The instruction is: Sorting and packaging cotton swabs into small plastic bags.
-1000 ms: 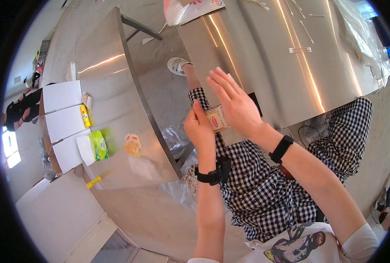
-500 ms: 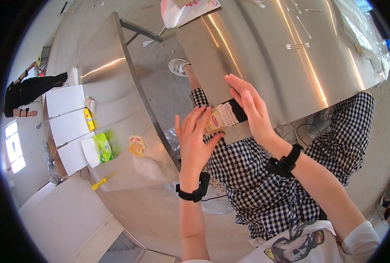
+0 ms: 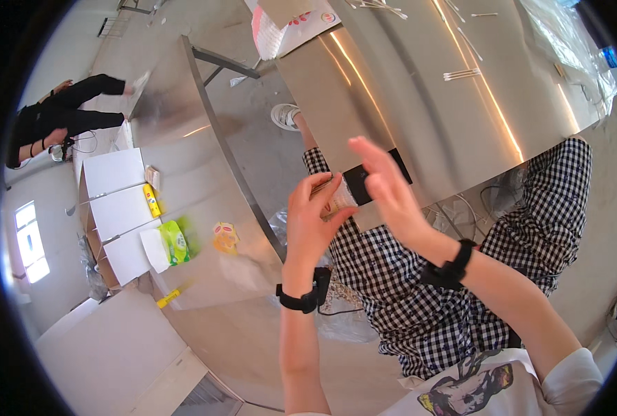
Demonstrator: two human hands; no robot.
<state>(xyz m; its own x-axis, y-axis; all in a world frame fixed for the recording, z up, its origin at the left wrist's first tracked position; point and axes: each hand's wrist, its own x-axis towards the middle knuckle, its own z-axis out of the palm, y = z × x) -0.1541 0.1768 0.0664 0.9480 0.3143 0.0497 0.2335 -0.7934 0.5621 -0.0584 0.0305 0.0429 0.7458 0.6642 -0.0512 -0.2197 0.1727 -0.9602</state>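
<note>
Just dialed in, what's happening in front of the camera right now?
A person in checked trousers holds a small packet up in front of them. The left hand grips it with the fingers wrapped around its side, while the right hand rests against it with fingers spread. Both wrists wear black bands. To the left, a steel table carries a green packet and a yellow packet. Another person in black stands farther off.

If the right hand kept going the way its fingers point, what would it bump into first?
Probably the small packet held by the left hand. The right hand points up-left, its fingers right beside the packet, though depth is hard to judge. Beyond lies the steel table.
</note>
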